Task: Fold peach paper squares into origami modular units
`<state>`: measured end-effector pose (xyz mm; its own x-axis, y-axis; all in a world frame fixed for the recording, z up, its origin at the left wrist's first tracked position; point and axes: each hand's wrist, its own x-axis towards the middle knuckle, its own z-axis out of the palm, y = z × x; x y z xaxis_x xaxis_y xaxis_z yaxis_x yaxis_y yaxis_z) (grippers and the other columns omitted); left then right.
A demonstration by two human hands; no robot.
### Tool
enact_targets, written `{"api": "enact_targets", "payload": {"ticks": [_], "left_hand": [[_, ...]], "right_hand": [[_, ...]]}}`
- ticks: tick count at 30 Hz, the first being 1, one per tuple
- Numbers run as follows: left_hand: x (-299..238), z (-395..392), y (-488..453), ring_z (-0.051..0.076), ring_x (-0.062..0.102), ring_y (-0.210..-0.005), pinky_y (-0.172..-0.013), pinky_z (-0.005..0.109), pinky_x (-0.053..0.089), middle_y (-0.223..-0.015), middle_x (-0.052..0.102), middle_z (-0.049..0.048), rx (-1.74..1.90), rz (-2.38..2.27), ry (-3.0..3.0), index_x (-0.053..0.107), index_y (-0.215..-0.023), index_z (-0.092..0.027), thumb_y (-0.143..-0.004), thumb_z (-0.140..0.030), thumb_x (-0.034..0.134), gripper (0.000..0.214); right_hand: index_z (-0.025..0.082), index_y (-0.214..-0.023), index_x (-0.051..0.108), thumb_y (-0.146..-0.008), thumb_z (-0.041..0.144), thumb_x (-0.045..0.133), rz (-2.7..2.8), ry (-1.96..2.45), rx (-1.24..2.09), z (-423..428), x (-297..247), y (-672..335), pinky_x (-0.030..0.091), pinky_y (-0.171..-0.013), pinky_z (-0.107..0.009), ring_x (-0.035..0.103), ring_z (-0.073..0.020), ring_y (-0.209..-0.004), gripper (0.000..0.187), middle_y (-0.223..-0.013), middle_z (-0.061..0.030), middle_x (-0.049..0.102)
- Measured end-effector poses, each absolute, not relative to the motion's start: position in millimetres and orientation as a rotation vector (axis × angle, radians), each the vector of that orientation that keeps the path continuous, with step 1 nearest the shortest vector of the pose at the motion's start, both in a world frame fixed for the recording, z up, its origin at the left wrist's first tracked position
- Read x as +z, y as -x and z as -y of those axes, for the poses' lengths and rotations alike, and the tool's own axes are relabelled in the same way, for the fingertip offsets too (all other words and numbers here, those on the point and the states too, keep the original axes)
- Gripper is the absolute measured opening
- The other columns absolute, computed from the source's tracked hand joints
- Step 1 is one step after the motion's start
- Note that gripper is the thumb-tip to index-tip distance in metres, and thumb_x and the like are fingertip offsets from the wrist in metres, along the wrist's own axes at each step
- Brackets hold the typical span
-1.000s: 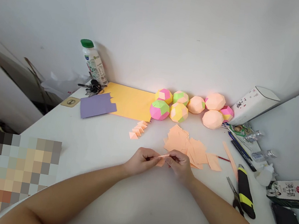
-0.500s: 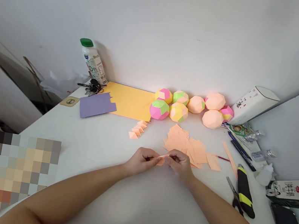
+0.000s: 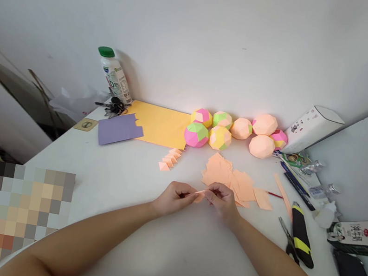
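My left hand (image 3: 174, 197) and my right hand (image 3: 222, 202) meet over the white table (image 3: 120, 184), both pinched on one small peach paper piece (image 3: 200, 194) held between the fingertips. Just beyond the hands lies a loose pile of peach paper squares (image 3: 230, 178). A short row of folded peach units (image 3: 169, 158) sits to the left of the pile. Several paper polyhedron balls (image 3: 221, 137) stand in a row against the wall.
A yellow sheet (image 3: 160, 124) and a purple sheet (image 3: 117, 127) lie at the back left, next to keys (image 3: 113, 107) and a green-capped bottle (image 3: 113, 74). Scissors (image 3: 288, 242), a black-and-yellow cutter (image 3: 301, 235), pens, a milk carton (image 3: 360, 237) and a white box (image 3: 313, 126) crowd the right side.
The hands have stayed in place, with only small finger movements on the peach paper piece. The view has shifted slightly.
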<state>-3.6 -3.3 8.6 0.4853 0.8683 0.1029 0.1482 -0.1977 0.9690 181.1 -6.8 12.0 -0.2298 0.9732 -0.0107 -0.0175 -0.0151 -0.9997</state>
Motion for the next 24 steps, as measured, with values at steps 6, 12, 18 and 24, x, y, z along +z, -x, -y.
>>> {"api": "enact_targets", "payload": {"ticks": [6, 12, 18, 24], "left_hand": [[9.3, 3.4, 3.5, 0.008, 0.032, -0.051, -0.047, 0.021, 0.026, -0.054, 0.037, -0.0031, 0.811, -0.911, -1.643, 0.056, -0.061, -0.012, -0.084, -0.030, 0.048, 0.030], [8.6, 4.3, 3.4, 0.008, 0.033, -0.051, -0.047, 0.021, 0.028, -0.054, 0.039, -0.0031, 0.805, -0.897, -1.620, 0.058, -0.063, -0.012, -0.084, -0.033, 0.048, 0.031], [11.6, 3.7, 2.2, 0.010, 0.044, -0.059, -0.054, 0.021, 0.037, -0.065, 0.053, 0.0006, 0.864, -0.870, -1.533, 0.062, -0.075, -0.013, -0.082, -0.036, 0.053, 0.025], [10.2, 1.2, 2.6, 0.007, 0.039, -0.049, -0.047, 0.019, 0.032, -0.054, 0.047, -0.0037, 0.833, -0.905, -1.395, 0.060, -0.077, -0.013, -0.082, -0.038, 0.054, 0.026]], "right_hand": [[0.018, -0.072, 0.056, -0.085, 0.033, 0.051, 1.387, 1.038, 1.422, 9.1, 11.4, -182.6, 0.038, -0.052, -0.024, 0.045, -0.0095, -0.053, 0.021, -0.061, 0.0017, 0.051], [0.020, -0.090, 0.057, -0.084, 0.033, 0.053, 1.490, 0.993, 1.395, 11.3, 11.0, -180.1, 0.041, -0.055, -0.024, 0.051, -0.0101, -0.058, 0.015, -0.070, 0.0006, 0.053], [0.018, -0.083, 0.061, -0.082, 0.035, 0.056, 1.440, 1.043, 1.322, 11.4, 5.9, -178.3, 0.045, -0.051, -0.025, 0.056, -0.0117, -0.053, 0.017, -0.064, -0.0004, 0.058], [0.018, -0.083, 0.060, -0.080, 0.034, 0.058, 1.334, 1.075, 1.314, 11.0, 4.6, -178.6, 0.044, -0.046, -0.024, 0.058, -0.0124, -0.049, 0.016, -0.057, 0.0011, 0.058]]}}
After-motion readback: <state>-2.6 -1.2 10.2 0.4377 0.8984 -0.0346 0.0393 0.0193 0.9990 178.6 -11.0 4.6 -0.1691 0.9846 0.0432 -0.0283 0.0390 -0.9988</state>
